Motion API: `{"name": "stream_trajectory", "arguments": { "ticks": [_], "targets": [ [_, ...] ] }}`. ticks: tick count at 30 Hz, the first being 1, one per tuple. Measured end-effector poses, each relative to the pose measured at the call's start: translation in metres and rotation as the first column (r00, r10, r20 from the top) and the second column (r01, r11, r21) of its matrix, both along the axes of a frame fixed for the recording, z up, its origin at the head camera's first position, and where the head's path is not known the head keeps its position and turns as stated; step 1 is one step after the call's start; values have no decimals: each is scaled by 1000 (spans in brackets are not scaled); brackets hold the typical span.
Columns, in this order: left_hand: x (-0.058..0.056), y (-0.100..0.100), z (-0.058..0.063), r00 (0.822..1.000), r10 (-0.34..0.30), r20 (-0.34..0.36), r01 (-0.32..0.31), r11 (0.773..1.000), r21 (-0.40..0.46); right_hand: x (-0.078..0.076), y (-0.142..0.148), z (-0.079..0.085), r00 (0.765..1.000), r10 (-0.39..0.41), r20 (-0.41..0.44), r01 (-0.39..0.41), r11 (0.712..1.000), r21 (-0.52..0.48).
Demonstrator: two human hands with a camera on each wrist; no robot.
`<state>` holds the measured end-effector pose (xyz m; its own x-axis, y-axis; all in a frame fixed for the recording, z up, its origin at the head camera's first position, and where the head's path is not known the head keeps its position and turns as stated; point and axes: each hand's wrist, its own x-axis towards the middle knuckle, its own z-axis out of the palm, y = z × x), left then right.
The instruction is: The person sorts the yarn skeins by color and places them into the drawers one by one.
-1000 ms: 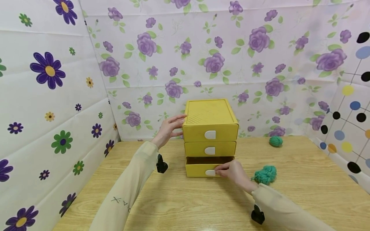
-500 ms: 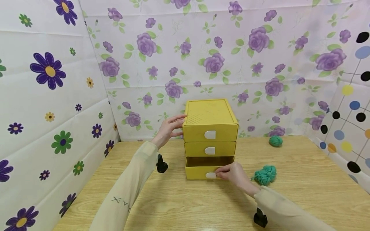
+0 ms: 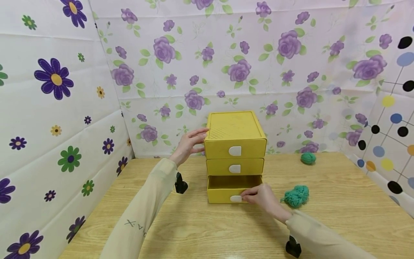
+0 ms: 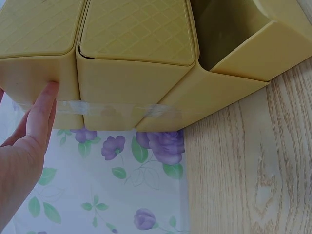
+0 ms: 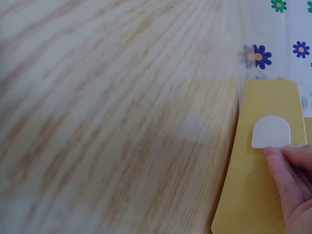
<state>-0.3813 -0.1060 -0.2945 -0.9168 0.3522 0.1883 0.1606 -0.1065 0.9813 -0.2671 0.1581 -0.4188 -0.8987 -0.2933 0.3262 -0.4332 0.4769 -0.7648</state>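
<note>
A yellow three-drawer cabinet [image 3: 237, 126] stands on the wooden table, each drawer fitted with a white pull tab. The bottom drawer [image 3: 218, 196] is pulled out, and the part of its inside that shows holds nothing. My right hand [image 3: 266, 201] pinches the edge of that drawer's white tab [image 5: 271, 132] between thumb and fingers. On the cabinet's left side, near the top, my left hand [image 3: 191, 144] rests with fingers extended; the left wrist view shows a fingertip [image 4: 50, 88] against the yellow wall. The upper two drawers are closed.
A loose bundle of teal yarn [image 3: 296, 196] lies right of the cabinet, close to my right wrist. Farther back sits a smaller green yarn ball [image 3: 308, 158]. Flower-printed cloth [image 3: 194, 54] hangs behind the table [image 3: 194, 230], with more printed cloth at both sides.
The bottom drawer has slid farther out toward me, my right hand moving with its tab. My left hand has stayed on the cabinet's side.
</note>
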Motion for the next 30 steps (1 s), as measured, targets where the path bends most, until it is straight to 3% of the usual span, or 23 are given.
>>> {"name": "stream_trajectory", "arguments": {
  "ticks": [25,30],
  "targets": [
    [-1,-2,0,1000,1,-5,-1,1000,-2,6,2,0,999,23,44,-22,999,-30],
    [0,0,0,1000,4,-8,-4,1000,-8,12,10,7,985,78,151,-61,992,-115]
  ]
}}
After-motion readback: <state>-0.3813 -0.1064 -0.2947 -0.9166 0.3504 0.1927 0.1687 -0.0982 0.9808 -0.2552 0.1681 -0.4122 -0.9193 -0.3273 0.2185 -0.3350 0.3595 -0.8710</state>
